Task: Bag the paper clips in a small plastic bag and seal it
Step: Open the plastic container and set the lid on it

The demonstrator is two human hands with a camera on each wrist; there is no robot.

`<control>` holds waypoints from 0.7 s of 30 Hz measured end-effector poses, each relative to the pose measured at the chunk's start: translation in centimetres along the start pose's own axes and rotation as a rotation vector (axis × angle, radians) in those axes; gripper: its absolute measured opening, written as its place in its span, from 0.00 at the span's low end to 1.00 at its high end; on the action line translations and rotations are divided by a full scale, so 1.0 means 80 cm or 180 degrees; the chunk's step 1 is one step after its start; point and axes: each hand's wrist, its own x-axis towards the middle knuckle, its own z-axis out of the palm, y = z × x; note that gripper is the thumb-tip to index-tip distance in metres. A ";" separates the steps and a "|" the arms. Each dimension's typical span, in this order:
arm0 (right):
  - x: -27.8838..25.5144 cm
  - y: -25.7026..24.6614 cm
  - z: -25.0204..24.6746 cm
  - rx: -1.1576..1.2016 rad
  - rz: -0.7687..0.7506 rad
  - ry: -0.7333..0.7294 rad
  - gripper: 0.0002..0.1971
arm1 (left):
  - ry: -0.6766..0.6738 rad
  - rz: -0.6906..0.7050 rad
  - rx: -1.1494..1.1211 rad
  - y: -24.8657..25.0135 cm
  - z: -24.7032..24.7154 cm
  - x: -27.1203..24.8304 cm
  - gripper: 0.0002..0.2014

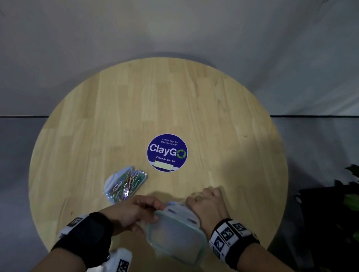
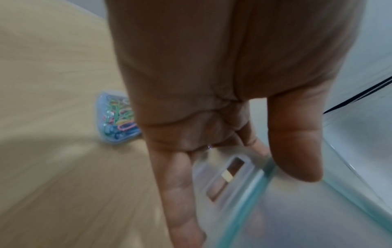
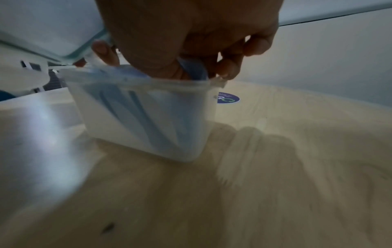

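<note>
Coloured paper clips fill a small clear case (image 1: 125, 185) lying on the round wooden table (image 1: 130, 108), left of both hands; the case (image 2: 118, 117) also shows in the left wrist view. My left hand (image 1: 153, 212) pinches a translucent lid (image 1: 176, 233) with a teal seal and holds it tilted above the table. In the head view that lid hides the tub beneath it. My right hand (image 3: 197, 72) reaches into the mouth of a translucent tub (image 3: 144, 114) and pinches a blue-tinted plastic bag (image 3: 194, 68). Several more folded bags (image 3: 135, 109) stand inside the tub.
A round blue ClayGo sticker (image 1: 167, 151) marks the table's centre. A dark pot with a green plant (image 1: 358, 203) stands on the floor to the right. A white wall panel (image 1: 145, 22) runs behind the table.
</note>
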 end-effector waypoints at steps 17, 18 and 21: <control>-0.017 0.019 0.033 0.0673 -0.0169 0.0376 0.18 | 0.0233 0.0073 0.0331 -0.010 0.021 0.009 0.09; -0.020 0.022 0.038 0.0774 -0.0177 0.0695 0.18 | 0.0235 0.0070 0.0374 -0.007 0.021 0.010 0.09; -0.026 0.025 0.038 0.0729 -0.0365 0.1415 0.12 | 0.0207 0.0043 0.0505 -0.001 0.019 0.015 0.10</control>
